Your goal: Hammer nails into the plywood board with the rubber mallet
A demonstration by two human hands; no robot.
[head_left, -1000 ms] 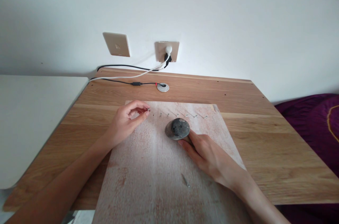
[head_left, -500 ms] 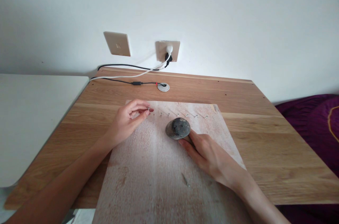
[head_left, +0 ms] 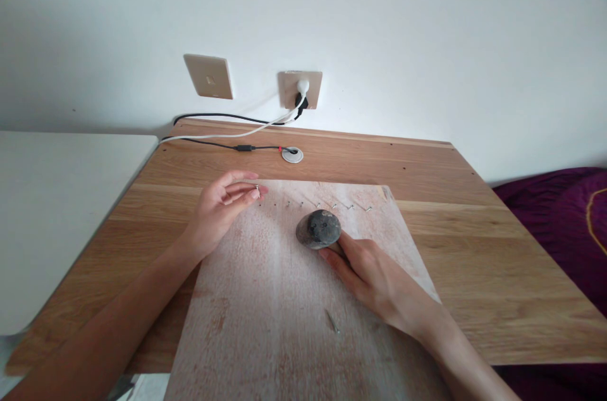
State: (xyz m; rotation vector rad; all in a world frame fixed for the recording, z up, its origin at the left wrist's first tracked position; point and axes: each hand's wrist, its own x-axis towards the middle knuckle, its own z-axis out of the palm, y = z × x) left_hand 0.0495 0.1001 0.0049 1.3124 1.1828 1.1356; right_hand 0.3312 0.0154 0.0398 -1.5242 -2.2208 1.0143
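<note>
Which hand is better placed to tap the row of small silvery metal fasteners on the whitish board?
Likely the right hand: it grips the dark round mallet near those fasteners; the left hand pinches another fastener.

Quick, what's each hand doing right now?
Left hand: closed, pinching a small metal fastener.
Right hand: closed, holding a dark-headed mallet.

One left hand (head_left: 214, 211), one right hand (head_left: 377, 277), one mallet (head_left: 318, 229), one board (head_left: 265, 300), eight nails (head_left: 332, 321): six in row, one loose, one held; two wall plates (head_left: 208, 76), one grommet (head_left: 286, 157)
</note>
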